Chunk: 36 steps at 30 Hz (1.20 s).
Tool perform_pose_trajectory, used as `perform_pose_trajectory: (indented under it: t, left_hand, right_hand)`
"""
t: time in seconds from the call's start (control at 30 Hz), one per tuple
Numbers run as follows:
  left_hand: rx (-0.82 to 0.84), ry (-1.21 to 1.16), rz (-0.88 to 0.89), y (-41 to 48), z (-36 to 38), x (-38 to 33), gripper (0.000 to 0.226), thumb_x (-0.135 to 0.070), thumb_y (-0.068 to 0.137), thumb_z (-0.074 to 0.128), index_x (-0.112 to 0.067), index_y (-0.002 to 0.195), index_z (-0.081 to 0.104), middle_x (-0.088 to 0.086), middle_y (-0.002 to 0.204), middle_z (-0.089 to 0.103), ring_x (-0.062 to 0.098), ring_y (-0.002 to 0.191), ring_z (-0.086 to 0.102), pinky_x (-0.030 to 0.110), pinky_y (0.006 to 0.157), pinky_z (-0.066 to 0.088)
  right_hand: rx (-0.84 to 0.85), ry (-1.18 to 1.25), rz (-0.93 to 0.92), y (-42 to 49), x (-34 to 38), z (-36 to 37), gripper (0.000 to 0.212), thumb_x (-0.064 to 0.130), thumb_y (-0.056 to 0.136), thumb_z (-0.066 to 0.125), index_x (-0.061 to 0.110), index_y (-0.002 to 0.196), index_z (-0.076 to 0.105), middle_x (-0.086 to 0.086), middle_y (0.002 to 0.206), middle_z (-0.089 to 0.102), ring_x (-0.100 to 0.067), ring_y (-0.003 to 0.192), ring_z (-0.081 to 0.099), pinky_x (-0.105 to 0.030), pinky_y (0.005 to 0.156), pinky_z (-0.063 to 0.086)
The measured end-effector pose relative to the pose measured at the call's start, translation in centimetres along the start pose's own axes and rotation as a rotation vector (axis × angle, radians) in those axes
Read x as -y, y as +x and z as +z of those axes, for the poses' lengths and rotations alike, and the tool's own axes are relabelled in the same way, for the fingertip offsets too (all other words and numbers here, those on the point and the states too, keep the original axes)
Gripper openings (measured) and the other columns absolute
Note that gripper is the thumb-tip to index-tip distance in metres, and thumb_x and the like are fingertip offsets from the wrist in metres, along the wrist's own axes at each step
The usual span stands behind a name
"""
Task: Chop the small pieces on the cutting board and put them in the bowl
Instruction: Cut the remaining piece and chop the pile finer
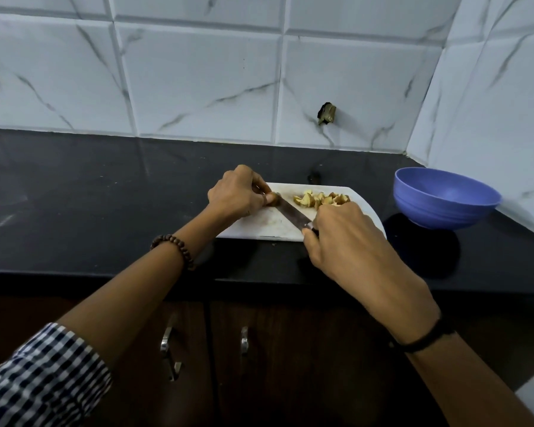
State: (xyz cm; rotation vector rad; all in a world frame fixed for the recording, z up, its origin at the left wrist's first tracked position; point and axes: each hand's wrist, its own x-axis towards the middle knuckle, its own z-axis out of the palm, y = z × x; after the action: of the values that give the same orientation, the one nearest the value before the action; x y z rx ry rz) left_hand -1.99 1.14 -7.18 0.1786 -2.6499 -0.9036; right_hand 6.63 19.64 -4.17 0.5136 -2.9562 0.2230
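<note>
My left hand (238, 194) curls over the cutting board (259, 226), thumb and fingertips pinching a small brown piece (276, 199) down on it. My right hand (346, 238) grips the handle of the knife (292, 213), its blade slanting up to that piece beside my left thumb. The chopped pieces (319, 199) lie just beyond my right knuckles. The blue bowl (438, 214) stands right of that hand, off the board.

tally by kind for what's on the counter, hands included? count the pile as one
Cutting board: 1
Knife: 1
Bowl: 1
Pile of cut pieces: 1 (pieces too small to count)
Single piece at the blade: 1
Hands: 2 (left hand pinches the single piece, right hand grips the knife)
Total: 7
</note>
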Motion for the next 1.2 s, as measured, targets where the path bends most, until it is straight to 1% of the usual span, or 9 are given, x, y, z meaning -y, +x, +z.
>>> perform_pose_trajectory:
  t: [0.1, 0.23, 0.4, 0.53, 0.67, 0.73, 0.9, 1.0, 1.2]
  left_hand:
    - [-0.008, 0.056, 0.019, -0.3, 0.2, -0.4, 0.019, -0.035, 0.088, 0.071, -0.027, 0.105, 0.075, -0.008, 0.105, 0.069, 0.013, 0.098, 0.058, 0.033, 0.072, 0.045]
    - [0.001, 0.033, -0.01, -0.1, -0.1, 0.0, 0.013, -0.029, 0.089, 0.07, -0.026, 0.1, 0.077, -0.004, 0.107, 0.068, 0.015, 0.095, 0.059, 0.039, 0.078, 0.055]
    - [0.006, -0.062, -0.07, 0.5, -1.1, 1.4, 0.006, -0.026, 0.089, 0.07, -0.023, 0.092, 0.074, 0.001, 0.089, 0.069, 0.019, 0.077, 0.064, 0.036, 0.07, 0.056]
    - [0.009, 0.0, -0.09, 1.5, -1.9, 2.0, 0.011, -0.025, 0.088, 0.069, -0.024, 0.098, 0.075, 0.002, 0.096, 0.07, 0.019, 0.093, 0.063, 0.04, 0.084, 0.056]
    - [0.014, 0.117, -0.089, 2.3, -2.2, 2.2, 0.02, -0.031, 0.088, 0.069, -0.024, 0.106, 0.072, 0.0, 0.11, 0.069, 0.021, 0.103, 0.062, 0.04, 0.086, 0.053]
    - [-0.063, 0.169, -0.035, 2.1, -2.0, 1.6, 0.023, -0.03, 0.088, 0.067, -0.025, 0.11, 0.071, -0.005, 0.109, 0.068, 0.02, 0.105, 0.062, 0.035, 0.079, 0.048]
    - [-0.091, 0.298, 0.255, 1.0, -0.8, -0.5, 0.023, -0.048, 0.091, 0.062, -0.033, 0.104, 0.073, -0.015, 0.098, 0.069, 0.012, 0.09, 0.065, 0.03, 0.068, 0.05]
    - [-0.03, 0.378, 0.256, 1.1, 0.0, -1.3, 0.033, -0.058, 0.083, 0.066, -0.03, 0.1, 0.074, -0.011, 0.095, 0.071, 0.014, 0.085, 0.064, 0.032, 0.071, 0.054]
    - [0.101, 0.279, 0.264, 0.7, -0.4, -1.9, 0.021, -0.048, 0.081, 0.073, -0.036, 0.098, 0.075, -0.017, 0.089, 0.067, 0.008, 0.086, 0.06, 0.026, 0.064, 0.041]
  right_hand:
    - [-0.021, -0.026, -0.005, -0.4, -0.7, -0.9, 0.026, 0.032, 0.099, 0.055, 0.012, 0.113, 0.063, -0.002, 0.081, 0.045, -0.017, 0.073, 0.053, -0.028, 0.058, 0.041]
    - [-0.087, 0.021, -0.04, -1.0, -2.4, -2.3, 0.03, 0.037, 0.095, 0.058, 0.014, 0.111, 0.069, -0.004, 0.089, 0.06, -0.016, 0.07, 0.058, -0.028, 0.055, 0.044]
    - [-0.1, 0.123, -0.014, -1.2, -3.5, -3.1, 0.03, 0.038, 0.095, 0.058, 0.017, 0.112, 0.073, -0.004, 0.092, 0.067, -0.009, 0.062, 0.054, -0.021, 0.045, 0.031]
    - [-0.164, 0.164, 0.031, -1.0, -3.9, -2.1, 0.034, 0.043, 0.095, 0.057, 0.018, 0.111, 0.073, -0.004, 0.092, 0.065, -0.01, 0.066, 0.054, -0.023, 0.046, 0.031]
    - [-0.232, 0.206, 0.046, -0.4, -4.3, -1.4, 0.033, 0.044, 0.093, 0.056, 0.02, 0.105, 0.075, -0.006, 0.101, 0.067, -0.016, 0.078, 0.059, -0.03, 0.056, 0.045]
    - [-0.259, 0.228, 0.036, -0.1, -4.2, -1.1, 0.032, 0.042, 0.094, 0.056, 0.018, 0.102, 0.076, -0.005, 0.101, 0.07, -0.015, 0.079, 0.06, -0.031, 0.063, 0.05]
    - [-0.28, 0.244, 0.069, 0.3, -4.2, -0.5, 0.031, 0.04, 0.094, 0.057, 0.018, 0.104, 0.076, -0.006, 0.087, 0.066, -0.014, 0.069, 0.058, -0.027, 0.05, 0.041]
    - [-0.26, 0.252, 0.084, 0.3, -4.3, -0.3, 0.029, 0.039, 0.094, 0.057, 0.019, 0.104, 0.076, -0.004, 0.085, 0.064, -0.013, 0.065, 0.056, -0.024, 0.046, 0.036]
    - [-0.248, 0.258, 0.082, 0.1, -4.7, -0.3, 0.03, 0.04, 0.094, 0.058, 0.02, 0.111, 0.073, -0.006, 0.092, 0.065, -0.01, 0.067, 0.055, -0.021, 0.048, 0.035]
